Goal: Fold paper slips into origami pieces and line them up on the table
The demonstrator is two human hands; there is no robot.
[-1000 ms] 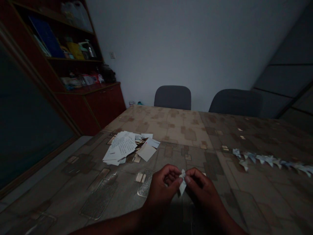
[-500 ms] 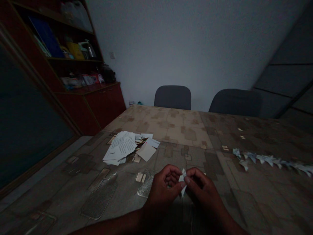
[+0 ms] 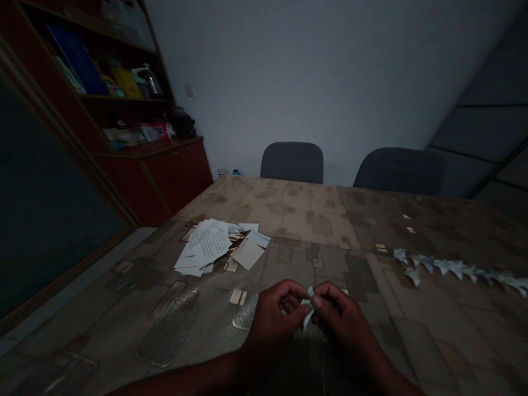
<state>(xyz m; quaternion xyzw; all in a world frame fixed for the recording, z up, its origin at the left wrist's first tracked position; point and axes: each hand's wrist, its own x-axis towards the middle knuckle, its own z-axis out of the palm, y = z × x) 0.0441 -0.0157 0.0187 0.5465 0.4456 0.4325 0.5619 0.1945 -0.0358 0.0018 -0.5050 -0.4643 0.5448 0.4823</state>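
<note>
Over the table (image 3: pixel 313 220), left hand (image 3: pixel 274 319) and right hand (image 3: pixel 342 319) both pinch one small folded paper (image 3: pixel 307 308) between fingertips.

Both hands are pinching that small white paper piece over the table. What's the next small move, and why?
Probably press the fold flat between the thumbs. The left hand and right hand both pinch the folded paper piece just above the table, and it looks smaller and less finished than the folded shapes lined up to the right.
</note>
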